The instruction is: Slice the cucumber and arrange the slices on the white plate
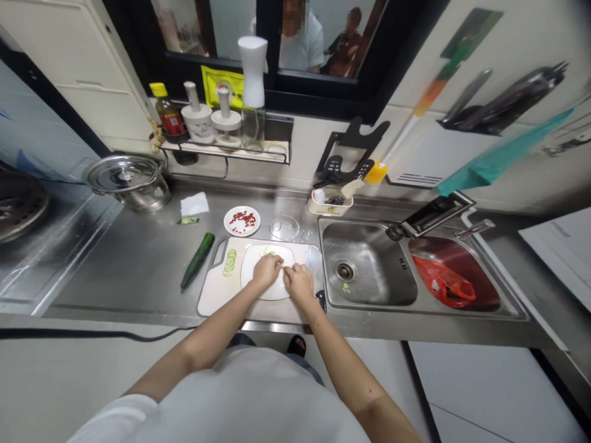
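Note:
My left hand [267, 272] and my right hand [300, 282] are close together over a white plate [248, 265]. Both have their fingertips pinched; whatever is between them is too small to make out. Beneath the plate lies a pale cutting board [215, 303] with a grey handle. A few cucumber slices [268, 250] show on the plate's far side, just beyond my left hand. More cucumber slices [230, 262] form an overlapping row on the board's left. At the board's right edge rests a knife [320, 300], its black handle partly hidden by my right forearm.
A whole cucumber [198, 261] lies left of the board. Behind stand a small plate of chopped red pieces [242, 221], a white tissue [194, 204] and a lidded steel pot [127, 180]. To the right is a double sink [371, 269] with a red bag [443, 283].

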The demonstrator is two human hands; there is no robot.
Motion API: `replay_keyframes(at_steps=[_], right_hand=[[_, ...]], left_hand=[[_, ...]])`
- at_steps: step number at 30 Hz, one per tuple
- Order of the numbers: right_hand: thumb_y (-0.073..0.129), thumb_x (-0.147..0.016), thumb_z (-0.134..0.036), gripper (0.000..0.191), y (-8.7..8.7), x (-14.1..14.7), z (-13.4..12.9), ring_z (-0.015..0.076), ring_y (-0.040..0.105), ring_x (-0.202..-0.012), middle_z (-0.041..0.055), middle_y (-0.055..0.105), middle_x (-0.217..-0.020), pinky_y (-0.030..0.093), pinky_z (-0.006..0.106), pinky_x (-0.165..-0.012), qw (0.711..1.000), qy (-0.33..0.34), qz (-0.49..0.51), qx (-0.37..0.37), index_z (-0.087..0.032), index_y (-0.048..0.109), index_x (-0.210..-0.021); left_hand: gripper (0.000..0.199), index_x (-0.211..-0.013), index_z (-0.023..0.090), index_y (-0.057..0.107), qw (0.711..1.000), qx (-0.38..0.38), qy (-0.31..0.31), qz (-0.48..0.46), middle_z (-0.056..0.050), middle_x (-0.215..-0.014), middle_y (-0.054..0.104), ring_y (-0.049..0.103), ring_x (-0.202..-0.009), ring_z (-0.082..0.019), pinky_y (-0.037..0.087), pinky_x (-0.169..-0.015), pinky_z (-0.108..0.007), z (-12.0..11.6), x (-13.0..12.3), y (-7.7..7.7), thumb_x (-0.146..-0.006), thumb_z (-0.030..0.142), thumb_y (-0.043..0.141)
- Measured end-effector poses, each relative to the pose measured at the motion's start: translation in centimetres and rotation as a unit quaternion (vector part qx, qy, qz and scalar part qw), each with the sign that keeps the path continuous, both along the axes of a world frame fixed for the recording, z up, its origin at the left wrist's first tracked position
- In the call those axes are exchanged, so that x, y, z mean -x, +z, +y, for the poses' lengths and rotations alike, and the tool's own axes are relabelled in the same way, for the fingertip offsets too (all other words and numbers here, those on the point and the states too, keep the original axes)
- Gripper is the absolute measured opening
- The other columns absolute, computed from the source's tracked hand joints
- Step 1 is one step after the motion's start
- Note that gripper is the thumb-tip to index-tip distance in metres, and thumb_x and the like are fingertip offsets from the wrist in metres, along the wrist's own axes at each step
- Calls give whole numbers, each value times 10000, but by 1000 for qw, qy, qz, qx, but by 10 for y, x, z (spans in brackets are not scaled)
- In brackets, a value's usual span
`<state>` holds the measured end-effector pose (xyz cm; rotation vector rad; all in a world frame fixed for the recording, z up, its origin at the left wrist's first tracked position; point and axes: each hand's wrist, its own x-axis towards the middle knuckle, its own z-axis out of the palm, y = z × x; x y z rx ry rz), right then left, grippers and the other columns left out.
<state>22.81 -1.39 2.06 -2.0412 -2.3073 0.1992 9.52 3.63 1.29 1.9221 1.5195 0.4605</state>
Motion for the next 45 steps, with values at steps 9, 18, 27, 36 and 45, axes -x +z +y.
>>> replay_keyframes(at_steps=[9, 18, 27, 36, 45], right_hand=[[392, -966, -268, 326, 7, 5, 1, 210, 488, -936, 100, 619, -1000, 306, 306, -767, 999, -8, -11, 37, -236, 670, -1133], [423, -942, -236, 326, 5, 5, -2, 210, 495, -888, 105, 626, -947, 330, 305, -750, 1000, -5, 19, -12, -222, 658, -1167], [447, -910, -195, 257, 7, 13, -23, 204, 481, -799, 77, 609, -817, 353, 307, -735, 981, 23, 134, -140, -181, 695, -978], [436, -914, -183, 251, 10, 18, -29, 195, 492, -775, 63, 610, -795, 371, 302, -726, 970, 29, 179, -160, -189, 687, -931], [445, -906, -178, 234, 12, 16, -32, 190, 508, -787, 57, 616, -800, 377, 292, -739, 972, 20, 178, -153, -195, 679, -920]], left_hand=[[193, -956, 194, 681, 999, -23, 22, -1, -60, -935, 676, 591, -928, -206, 435, -841, -300, -12, 6, 9, -862, 213, 514], [216, -951, 194, 679, 987, -61, 145, -24, -50, -896, 687, 607, -846, -188, 426, -775, -273, -39, 65, 16, -848, 280, 510], [321, -1081, 208, 629, 952, 5, 294, 81, -46, -889, 686, 624, -807, -209, 413, -686, -272, -61, 146, -1, -808, 350, 541], [354, -1047, 198, 667, 950, 16, 269, 160, -95, -962, 685, 623, -915, -269, 416, -809, -351, -46, 139, -4, -789, 414, 557], [178, -879, 202, 660, 953, 12, 298, 56, -44, -851, 702, 633, -787, -197, 414, -678, -261, -42, 138, -16, -770, 283, 545]])
